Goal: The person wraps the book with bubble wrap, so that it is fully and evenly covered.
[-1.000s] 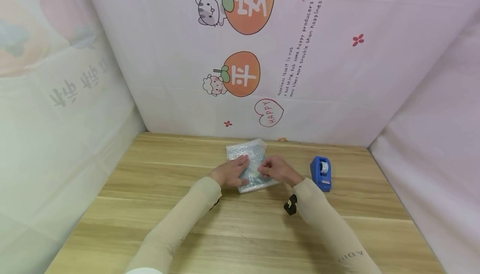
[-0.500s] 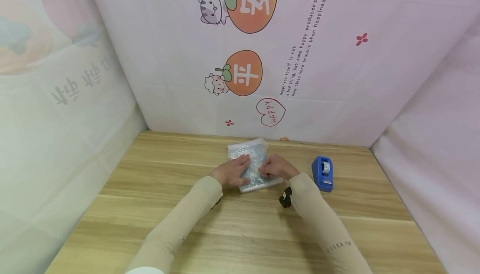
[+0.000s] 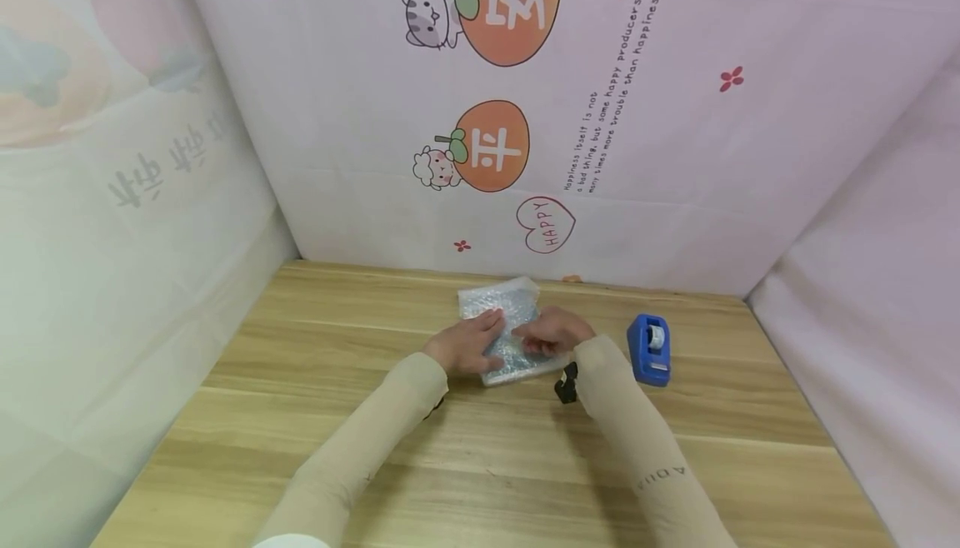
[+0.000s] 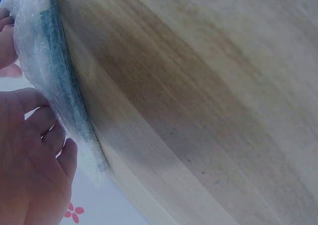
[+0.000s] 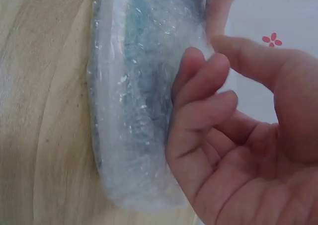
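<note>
A flat package in bubble wrap (image 3: 506,298), with something bluish-green inside, lies on the wooden table near the back edge. My left hand (image 3: 465,346) rests on its left part, fingers spread and fairly straight across the wrap. On the right part my right hand (image 3: 551,331) has its index finger stretched over the wrap, the other fingers bent. The right wrist view shows those bent fingers (image 5: 206,106) beside the wrap (image 5: 144,86) with the palm bare. In the left wrist view the left hand (image 4: 35,155) lies along the package edge (image 4: 64,76).
A blue tape dispenser (image 3: 650,350) with a roll of clear tape stands to the right of the package. White printed cloth (image 3: 360,156) walls the table (image 3: 465,465) at the back and both sides. Black straps (image 3: 567,383) sit at the wrists.
My right hand's fingertips were gathered together over the wrap; now its index finger points out across it. The right forearm has shifted slightly left. The left hand stays on the package.
</note>
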The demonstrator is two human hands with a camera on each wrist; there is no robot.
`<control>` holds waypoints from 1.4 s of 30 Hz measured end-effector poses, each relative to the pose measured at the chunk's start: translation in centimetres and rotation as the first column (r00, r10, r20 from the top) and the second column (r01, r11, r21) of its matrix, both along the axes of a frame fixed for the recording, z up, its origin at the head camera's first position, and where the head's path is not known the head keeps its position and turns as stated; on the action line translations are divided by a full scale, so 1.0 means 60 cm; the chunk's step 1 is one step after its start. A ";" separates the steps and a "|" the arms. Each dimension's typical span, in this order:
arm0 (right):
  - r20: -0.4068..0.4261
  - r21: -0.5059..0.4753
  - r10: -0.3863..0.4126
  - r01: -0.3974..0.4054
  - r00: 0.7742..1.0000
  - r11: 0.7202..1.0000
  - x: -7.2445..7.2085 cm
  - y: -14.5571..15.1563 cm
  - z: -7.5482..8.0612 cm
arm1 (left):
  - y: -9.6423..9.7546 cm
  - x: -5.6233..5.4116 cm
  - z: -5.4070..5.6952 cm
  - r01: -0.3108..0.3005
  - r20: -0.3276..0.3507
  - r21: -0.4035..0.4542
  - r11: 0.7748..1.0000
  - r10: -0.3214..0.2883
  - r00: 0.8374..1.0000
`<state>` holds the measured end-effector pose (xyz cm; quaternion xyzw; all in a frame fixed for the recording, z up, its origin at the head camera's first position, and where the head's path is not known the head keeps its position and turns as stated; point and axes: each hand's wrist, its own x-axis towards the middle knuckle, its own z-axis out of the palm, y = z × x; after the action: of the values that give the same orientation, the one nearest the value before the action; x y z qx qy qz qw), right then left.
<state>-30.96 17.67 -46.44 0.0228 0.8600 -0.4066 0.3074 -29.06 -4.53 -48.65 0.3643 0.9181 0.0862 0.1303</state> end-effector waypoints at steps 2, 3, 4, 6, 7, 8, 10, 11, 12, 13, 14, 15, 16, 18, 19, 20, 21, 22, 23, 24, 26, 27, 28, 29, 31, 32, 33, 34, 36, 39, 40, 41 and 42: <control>-0.004 0.023 -0.033 0.033 0.999 0.999 -0.001 -0.004 -0.001 | 0.000 -0.001 0.000 -0.001 0.001 0.003 1.000 0.001 1.000; -0.009 0.031 -0.049 0.050 0.999 0.998 -0.002 -0.006 -0.002 | 0.000 -0.001 -0.001 -0.003 0.002 0.002 1.000 0.003 1.000; -0.019 0.046 -0.059 0.059 0.998 0.997 -0.002 -0.007 -0.002 | 0.000 -0.001 -0.001 -0.004 0.001 0.003 1.000 0.004 1.000; -0.038 0.067 -0.077 0.079 0.996 0.995 -0.003 -0.011 -0.005 | 0.001 -0.003 -0.003 -0.006 0.000 -0.004 1.000 0.006 1.000; -0.047 0.077 -0.084 0.087 0.995 0.993 -0.003 -0.012 -0.006 | 0.001 -0.003 -0.004 -0.009 0.000 -0.007 1.000 0.009 1.000; -0.050 0.084 -0.092 0.096 0.995 0.992 -0.003 -0.013 -0.007 | 0.002 -0.003 -0.005 -0.012 0.000 -0.011 1.000 0.012 1.000; -0.052 0.094 -0.105 0.109 0.993 0.990 -0.004 -0.015 -0.008 | 0.002 -0.002 -0.005 -0.015 0.001 -0.018 1.000 0.015 1.000; -0.050 0.098 -0.111 0.116 0.993 0.988 -0.004 -0.016 -0.009 | 0.002 -0.002 -0.005 -0.015 0.001 -0.021 1.000 0.015 1.000; -0.047 0.106 -0.115 0.119 0.992 0.987 -0.005 -0.016 -0.009 | 0.002 -0.001 -0.005 -0.017 0.002 -0.023 1.000 0.017 1.000; -0.044 0.114 -0.116 0.121 0.992 0.986 -0.006 -0.017 -0.009 | 0.002 -0.001 -0.005 -0.018 0.003 -0.025 1.000 0.018 1.000; -0.036 0.114 -0.121 0.124 0.992 0.986 -0.006 -0.017 -0.009 | 0.002 0.000 -0.005 -0.017 0.002 -0.027 1.000 0.017 1.000; -0.030 0.118 -0.123 0.126 0.992 0.985 -0.007 -0.017 -0.009 | 0.002 0.000 -0.005 -0.016 0.000 -0.029 0.999 0.016 1.000; -0.027 0.125 -0.123 0.125 0.992 0.984 -0.007 -0.018 -0.009 | 0.003 0.000 -0.006 -0.015 -0.003 -0.031 0.999 0.015 1.000; -0.023 0.136 -0.124 0.126 0.992 0.983 -0.007 -0.019 -0.009 | 0.004 -0.001 -0.006 -0.016 -0.005 -0.032 0.999 0.016 1.000; -0.022 0.142 -0.126 0.127 0.992 0.982 -0.007 -0.020 -0.009 | 0.004 0.000 -0.006 -0.013 -0.007 -0.033 0.999 0.013 1.000; -0.024 0.150 -0.126 0.128 0.992 0.980 -0.007 -0.021 -0.009 | 0.005 -0.001 -0.006 -0.012 -0.009 -0.034 0.999 0.012 1.000; -0.029 0.165 -0.121 0.124 0.992 0.978 -0.007 -0.022 -0.009 | 0.005 -0.001 -0.005 -0.012 -0.009 -0.035 0.999 0.011 1.000; -0.035 0.178 -0.118 0.122 0.992 0.976 -0.007 -0.023 -0.009 | 0.005 0.000 -0.005 -0.012 -0.009 -0.036 0.999 0.012 1.000; -0.041 0.195 -0.112 0.118 0.993 0.974 -0.007 -0.024 -0.009 | 0.005 0.000 -0.004 -0.013 -0.008 -0.038 0.999 0.013 1.000; -0.046 0.209 -0.107 0.115 0.993 0.971 -0.008 -0.025 -0.010 | 0.004 0.001 -0.003 -0.011 -0.009 -0.039 0.999 0.011 1.000; -0.055 0.257 -0.081 0.093 0.995 0.962 -0.009 -0.027 -0.011 | 0.004 0.001 -0.002 -0.012 -0.011 -0.044 0.999 0.011 1.000; -0.058 0.275 -0.072 0.085 0.996 0.958 -0.009 -0.028 -0.012 | 0.004 0.001 -0.002 -0.012 -0.012 -0.046 0.999 0.012 1.000; -0.063 0.294 -0.058 0.074 0.996 0.953 -0.009 -0.027 -0.012 | 0.004 0.001 -0.002 -0.012 -0.014 -0.046 0.999 0.011 1.000; -0.069 0.315 -0.045 0.064 0.997 0.947 -0.009 -0.027 -0.013 | 0.005 0.001 -0.002 -0.009 -0.014 -0.048 0.999 0.009 1.000; -0.091 0.358 -0.001 0.034 0.996 0.933 -0.007 -0.026 -0.012 | 0.005 0.001 -0.002 -0.006 -0.016 -0.050 0.999 0.005 1.000; -0.110 0.377 0.017 0.026 0.994 0.926 -0.006 -0.026 -0.012 | 0.005 0.001 -0.002 -0.004 -0.016 -0.049 0.999 0.003 1.000; -0.136 0.396 0.033 0.024 0.990 0.918 -0.004 -0.024 -0.012 | 0.005 0.000 -0.002 -0.002 -0.016 -0.047 0.999 0.001 1.000; -0.164 0.421 0.057 0.018 0.985 0.907 -0.003 -0.023 -0.012 | 0.005 0.000 -0.002 0.000 -0.016 -0.046 0.999 -0.001 1.000; -0.224 0.457 0.096 0.017 0.970 0.890 -0.001 -0.020 -0.017 | 0.004 0.000 -0.002 0.004 -0.019 -0.041 0.999 -0.005 1.000; -0.294 0.497 0.145 0.022 0.945 0.868 -0.005 -0.011 -0.031 | 0.003 -0.001 -0.002 0.005 -0.025 -0.035 0.999 -0.006 1.000; -0.313 0.501 0.159 0.020 0.937 0.865 -0.007 -0.008 -0.035 | 0.003 -0.001 -0.002 0.005 -0.027 -0.036 0.999 -0.006 1.000; -0.329 0.489 0.160 0.023 0.931 0.872 -0.008 -0.004 -0.039 | 0.003 -0.001 -0.003 0.004 -0.030 -0.037 0.999 -0.006 1.000; -0.343 0.480 0.163 0.024 0.925 0.877 -0.009 -0.001 -0.042 | 0.004 -0.001 -0.003 0.004 -0.032 -0.039 0.999 -0.005 0.999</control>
<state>-31.52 17.59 -48.98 -0.0115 0.9759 -0.1682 0.1382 -29.15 -4.31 -48.86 0.3652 0.9207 0.0624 0.1228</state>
